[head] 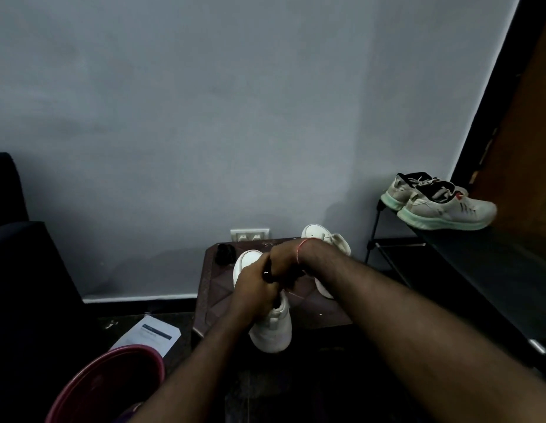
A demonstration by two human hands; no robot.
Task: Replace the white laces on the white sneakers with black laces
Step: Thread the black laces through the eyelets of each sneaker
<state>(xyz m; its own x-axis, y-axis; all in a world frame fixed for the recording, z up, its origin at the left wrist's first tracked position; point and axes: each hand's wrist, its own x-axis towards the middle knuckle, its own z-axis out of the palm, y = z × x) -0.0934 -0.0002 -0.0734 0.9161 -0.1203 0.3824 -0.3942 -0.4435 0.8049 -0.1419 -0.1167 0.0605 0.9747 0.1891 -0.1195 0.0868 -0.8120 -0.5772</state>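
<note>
The near sneaker [273, 329] sits at the front of the brown surface [308, 309]. Its toe points away from the person, and its heel seems to poke past the front edge. The far sneaker [322, 236] is at the back, close to the wall, and a wrist partly hides it.

Both hands are right over the near sneaker, where the lace holes should be. The left hand [253, 285] has its fingers curled tight round something thin and black. I think this is the black lace [268, 274]. The right hand [285, 256] is touching the left one from above. Its fingers bend down out of sight, so I cannot tell if it holds anything.

A dark bundle [224, 253] lies at the back left of the surface. It may be the other lace, but it is too dim to be sure.

A lace is soft, light and floppy, so it will not push through a hole by itself. Only its tip is stiff, and the best place to pinch it is just behind that tip. The sneaker is light and could tip over here, so one hand should hold its side near the holes.
</note>
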